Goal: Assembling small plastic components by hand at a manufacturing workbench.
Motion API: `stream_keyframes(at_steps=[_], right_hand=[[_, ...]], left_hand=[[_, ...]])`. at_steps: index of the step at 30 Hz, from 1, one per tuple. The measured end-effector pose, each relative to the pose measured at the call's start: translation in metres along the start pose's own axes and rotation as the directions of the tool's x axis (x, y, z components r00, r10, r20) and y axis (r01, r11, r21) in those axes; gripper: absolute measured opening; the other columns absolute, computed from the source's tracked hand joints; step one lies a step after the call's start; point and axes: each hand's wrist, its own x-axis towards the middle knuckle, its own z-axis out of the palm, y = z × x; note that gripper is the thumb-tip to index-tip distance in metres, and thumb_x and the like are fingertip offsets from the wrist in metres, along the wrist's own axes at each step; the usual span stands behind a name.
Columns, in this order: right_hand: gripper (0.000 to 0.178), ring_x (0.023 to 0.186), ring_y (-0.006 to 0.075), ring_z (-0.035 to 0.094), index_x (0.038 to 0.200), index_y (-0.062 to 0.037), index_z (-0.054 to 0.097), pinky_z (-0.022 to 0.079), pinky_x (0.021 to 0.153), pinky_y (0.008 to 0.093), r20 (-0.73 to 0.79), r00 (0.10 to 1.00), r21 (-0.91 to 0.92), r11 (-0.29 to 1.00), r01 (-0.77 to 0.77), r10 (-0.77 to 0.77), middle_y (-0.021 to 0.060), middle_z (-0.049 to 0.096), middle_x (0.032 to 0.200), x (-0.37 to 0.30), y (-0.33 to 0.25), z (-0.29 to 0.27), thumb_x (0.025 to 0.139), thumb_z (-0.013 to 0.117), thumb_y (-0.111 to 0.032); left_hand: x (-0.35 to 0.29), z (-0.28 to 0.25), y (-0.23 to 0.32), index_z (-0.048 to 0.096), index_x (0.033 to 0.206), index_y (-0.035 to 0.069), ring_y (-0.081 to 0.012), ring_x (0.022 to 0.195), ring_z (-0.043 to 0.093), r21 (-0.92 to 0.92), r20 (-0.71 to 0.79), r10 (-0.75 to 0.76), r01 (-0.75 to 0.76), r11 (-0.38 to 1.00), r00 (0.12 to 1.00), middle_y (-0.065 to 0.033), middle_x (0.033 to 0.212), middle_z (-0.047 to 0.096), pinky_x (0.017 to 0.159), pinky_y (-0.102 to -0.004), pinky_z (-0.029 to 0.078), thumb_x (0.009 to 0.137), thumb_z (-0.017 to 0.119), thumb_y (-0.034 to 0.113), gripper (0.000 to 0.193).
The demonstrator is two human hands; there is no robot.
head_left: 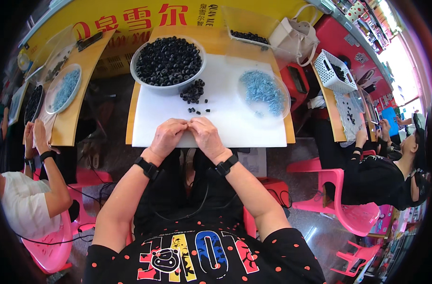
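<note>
My left hand point(168, 136) and my right hand point(206, 137) meet fingertip to fingertip over the front part of a white board point(254, 137). Both are pinched closed, and whatever sits between the fingers is too small or hidden to make out. Just beyond them lie a few loose black ring-like parts point(193, 93), spilled beside a round white tub point(134, 75) heaped with more of the same. To the right, a clear shallow lid point(284, 105) holds many small light-blue pieces point(262, 91).
At the back right stand a clear box with black parts point(249, 37) and a beige handbag point(296, 35). Co-workers sit at tables on both sides, one with a white basket point(334, 71). Pink chairs point(336, 189) and a red stool point(273, 189) are nearby.
</note>
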Motion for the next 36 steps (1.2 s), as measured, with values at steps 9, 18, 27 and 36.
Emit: stream_keyframes(at_steps=[9,18,27,36], right_hand=[[0.013,0.077,0.0169,0.064,0.094,0.0011,0.069,0.05,0.07,0.0278,0.038,0.932,0.334,0.875,-0.351,0.36,0.0087,0.069,0.088,0.006,-0.01,-0.02,0.082,0.067,-0.004],[0.019,0.069,0.0077,0.061,0.095,0.0004,0.069,0.046,0.065,0.0216,-0.018,0.863,0.774,0.553,-0.308,0.505,0.0034,0.068,0.075,0.151,0.019,-0.142,0.089,0.066,-0.017],[0.018,0.076,0.0186,0.066,0.091,0.0001,0.07,0.051,0.07,0.03,0.247,0.854,-0.038,0.885,-0.464,0.459,0.0104,0.069,0.089,0.089,0.039,-0.075,0.085,0.066,-0.016],[0.022,0.093,0.0298,0.058,0.092,-0.0064,0.072,0.048,0.085,0.0394,0.267,0.954,-0.353,0.935,-0.035,0.137,0.0107,0.065,0.091,0.088,0.031,-0.026,0.071,0.073,-0.012]], left_hand=[[0.003,-0.002,0.011,0.069,0.099,0.001,-0.0202,0.091,0.068,-0.327,-0.041,-0.318,0.288,0.9,0.947,-0.0117,0.097,0.07,0.077,-0.0291,0.056,0.081,0.069,0.006,0.019],[0.003,-0.01,0.013,0.069,0.103,-0.001,-0.0114,0.082,0.066,-0.437,0.033,-0.457,0.424,0.793,0.889,-0.0073,0.093,0.071,0.077,-0.0251,0.054,0.088,0.066,0.012,0.02],[0.004,-0.008,0.01,0.071,0.096,0.0,-0.0105,0.076,0.066,-0.355,-0.039,-0.458,0.416,0.837,0.888,-0.0085,0.088,0.072,0.07,-0.0236,0.053,0.087,0.066,0.011,0.015],[0.003,-0.008,0.011,0.071,0.096,-0.001,-0.0106,0.074,0.066,-0.369,-0.049,-0.467,0.419,0.83,0.883,-0.0087,0.087,0.072,0.069,-0.0238,0.053,0.087,0.066,0.014,0.018]])
